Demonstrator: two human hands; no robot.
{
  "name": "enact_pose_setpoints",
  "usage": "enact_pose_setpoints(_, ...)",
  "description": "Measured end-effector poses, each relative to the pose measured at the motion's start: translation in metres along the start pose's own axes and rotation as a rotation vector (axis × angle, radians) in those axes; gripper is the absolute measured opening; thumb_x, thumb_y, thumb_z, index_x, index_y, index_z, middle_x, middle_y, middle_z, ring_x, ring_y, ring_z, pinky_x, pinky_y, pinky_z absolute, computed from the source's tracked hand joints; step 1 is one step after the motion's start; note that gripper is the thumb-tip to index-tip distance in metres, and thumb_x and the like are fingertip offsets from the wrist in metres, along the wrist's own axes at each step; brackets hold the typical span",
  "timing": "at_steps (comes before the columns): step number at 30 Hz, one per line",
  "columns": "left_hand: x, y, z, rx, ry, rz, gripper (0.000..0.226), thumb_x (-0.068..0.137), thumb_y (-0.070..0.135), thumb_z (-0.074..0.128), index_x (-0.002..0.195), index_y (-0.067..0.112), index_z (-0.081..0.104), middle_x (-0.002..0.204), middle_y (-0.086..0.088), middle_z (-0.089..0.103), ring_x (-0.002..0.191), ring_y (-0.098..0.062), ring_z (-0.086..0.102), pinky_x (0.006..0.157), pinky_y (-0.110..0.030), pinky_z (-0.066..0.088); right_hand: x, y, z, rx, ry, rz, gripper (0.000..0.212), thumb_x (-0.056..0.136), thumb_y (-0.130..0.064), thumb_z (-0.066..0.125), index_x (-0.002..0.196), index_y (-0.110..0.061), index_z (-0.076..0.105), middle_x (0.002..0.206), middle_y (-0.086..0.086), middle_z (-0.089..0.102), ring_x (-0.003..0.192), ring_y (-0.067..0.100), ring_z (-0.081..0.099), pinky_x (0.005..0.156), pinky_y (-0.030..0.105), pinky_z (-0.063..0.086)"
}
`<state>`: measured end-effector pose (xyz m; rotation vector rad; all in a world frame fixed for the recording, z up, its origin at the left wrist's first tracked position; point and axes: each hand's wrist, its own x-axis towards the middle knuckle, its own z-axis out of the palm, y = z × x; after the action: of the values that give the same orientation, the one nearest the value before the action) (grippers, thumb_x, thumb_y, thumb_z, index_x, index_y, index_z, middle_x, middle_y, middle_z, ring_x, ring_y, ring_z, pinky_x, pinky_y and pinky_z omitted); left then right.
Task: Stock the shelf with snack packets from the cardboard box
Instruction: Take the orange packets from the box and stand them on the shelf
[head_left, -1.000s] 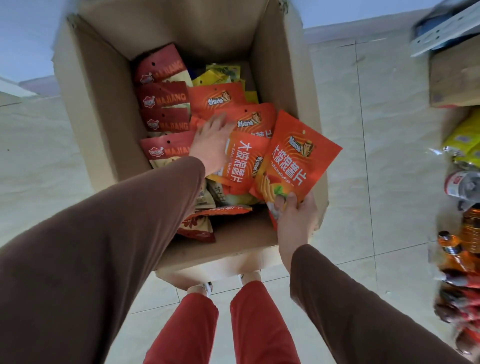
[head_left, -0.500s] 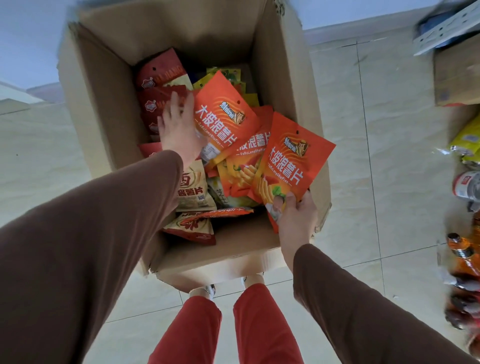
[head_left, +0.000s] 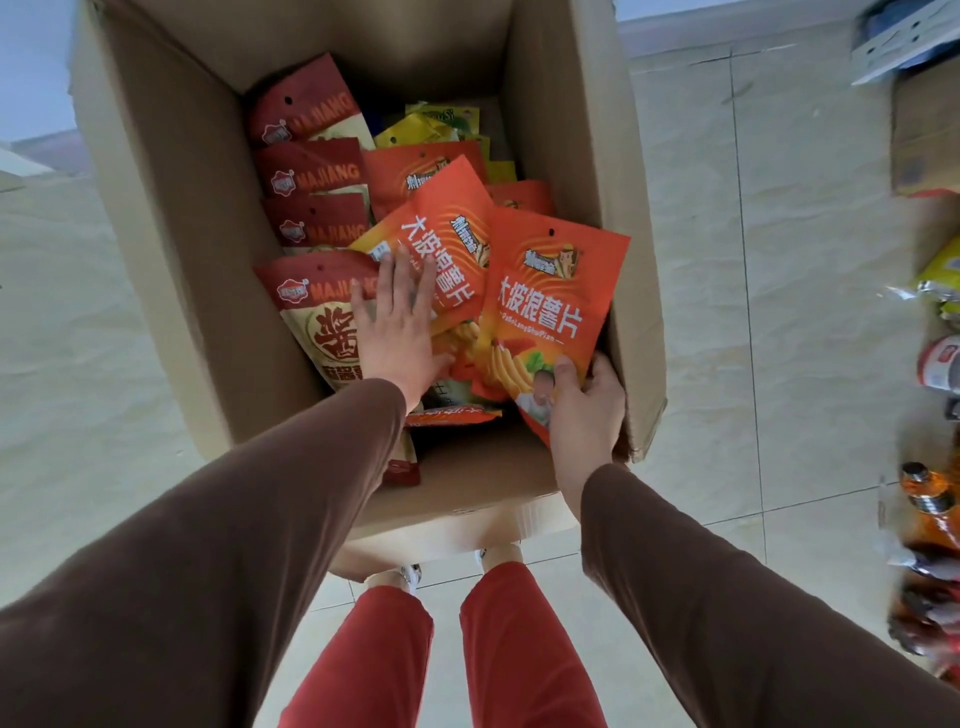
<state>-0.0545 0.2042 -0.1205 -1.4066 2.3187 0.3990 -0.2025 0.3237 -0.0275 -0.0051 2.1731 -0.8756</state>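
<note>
orange packet (head_left: 550, 306) | at cardboard box (head_left: 171, 218) right wall, pinched by right hand (head_left: 587, 410) | second orange packet (head_left: 447, 244) lowered from half a second ago, left hand (head_left: 400, 322) flat on it, fingers straight | none shelved yet

Cardboard box (head_left: 171, 218) on tiled floor (head_left: 779, 291)

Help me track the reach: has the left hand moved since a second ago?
Yes. The left hand went toward the cardboard box's far wall, then back nearer.
</note>
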Motion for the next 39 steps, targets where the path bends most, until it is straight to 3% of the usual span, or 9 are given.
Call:
enact_pose_setpoints(5,0.026,-0.009,0.009,-0.003,-0.030,-0.055,0.132,0.072,0.058,0.081,0.157,0.034,-0.017,0.165,-0.017,-0.020,0.153,-0.034,-0.018,0.117,-0.068,0.010,0.015,-0.002,0.010,0.139,-0.159,0.132,0.035,0.100,-0.015,0.063,0.135,-0.013,0.060,0.116,0.005,0.071,0.071,-0.005,0.071,0.053,0.012,0.053)
enact_pose_setpoints(10,0.050,-0.011,0.014,0.127,-0.057,-0.024,0.108,0.081,0.056,0.070,0.159,0.014,0.008,0.168,-0.015,-0.004,0.155,-0.030,0.003,0.118,-0.065,0.018,0.028,0.008,0.029,-0.029,-0.342,0.237,0.015,0.095,-0.025,0.071,0.110,-0.025,0.070,0.113,0.003,0.073,0.106,0.029,0.071,0.084,0.048,0.062)
enact_pose_setpoints(14,0.056,-0.019,-0.003,-0.081,-0.075,0.064,0.088,0.089,0.021,0.056,0.160,0.020,0.004,0.164,-0.019,0.018,0.150,-0.036,0.022,0.117,-0.063,0.024,0.026,0.003,0.029,0.064,-0.211,0.206,0.012,0.098,-0.023,0.066,0.086,-0.021,0.069,0.093,0.003,0.074,0.084,0.020,0.074,0.074,0.034,0.064)
enact_pose_setpoints(18,0.046,-0.032,-0.044,-0.492,-0.075,0.029,0.071,0.089,0.014,0.049,0.153,0.030,0.023,0.130,-0.019,0.059,0.112,-0.043,0.058,0.096,-0.052,0.050,-0.001,-0.014,0.006,0.102,-0.138,0.118,0.014,0.099,-0.028,0.064,0.086,-0.026,0.070,0.088,-0.002,0.075,0.078,0.014,0.074,0.078,0.036,0.063)
enact_pose_setpoints(23,0.002,-0.019,-0.153,-1.188,-0.177,-0.246,0.047,0.099,0.007,0.048,0.141,0.026,0.041,0.119,-0.009,0.062,0.093,-0.021,0.068,0.077,-0.029,0.059,-0.060,-0.075,-0.049,0.169,-0.056,0.027,0.021,0.099,-0.028,0.064,0.078,-0.029,0.067,0.071,-0.007,0.065,0.070,0.016,0.063,0.073,0.034,0.050)
enact_pose_setpoints(29,-0.085,0.013,-0.323,-1.765,-0.431,-0.304,0.046,0.097,0.006,0.055,0.138,0.025,0.052,0.128,-0.011,0.068,0.112,-0.029,0.069,0.099,-0.049,0.054,-0.144,-0.187,-0.156,0.316,-0.033,-0.009,0.021,0.101,-0.023,0.061,0.084,-0.012,0.060,0.065,0.003,0.053,0.055,0.013,0.052,0.056,0.021,0.048)
enact_pose_setpoints(33,-0.145,0.049,-0.445,-1.854,-0.485,-0.158,0.042,0.094,0.014,0.061,0.136,0.019,0.057,0.125,-0.012,0.070,0.110,-0.030,0.070,0.096,-0.048,0.054,-0.205,-0.260,-0.254,0.465,0.012,-0.093,0.025,0.100,-0.025,0.063,0.078,-0.014,0.061,0.058,0.001,0.054,0.047,0.011,0.051,0.049,0.022,0.044)
enact_pose_setpoints(37,-0.195,0.108,-0.558,-1.724,-0.529,0.106,0.059,0.086,0.038,0.076,0.139,0.023,0.054,0.129,-0.008,0.069,0.117,-0.032,0.067,0.101,-0.053,0.050,-0.254,-0.308,-0.358,0.503,0.029,-0.181,0.023,0.099,-0.030,0.065,0.082,-0.014,0.061,0.060,0.002,0.056,0.048,0.013,0.052,0.044,0.022,0.041)
enact_pose_setpoints(39,-0.215,0.147,-0.603,-1.633,-0.553,0.256,0.048,0.093,0.039,0.068,0.136,0.024,0.055,0.126,-0.006,0.070,0.114,-0.031,0.069,0.096,-0.050,0.054,-0.272,-0.327,-0.409,0.516,0.054,-0.211,0.023,0.096,-0.033,0.068,0.086,-0.013,0.062,0.062,0.003,0.057,0.052,0.016,0.053,0.051,0.027,0.042)
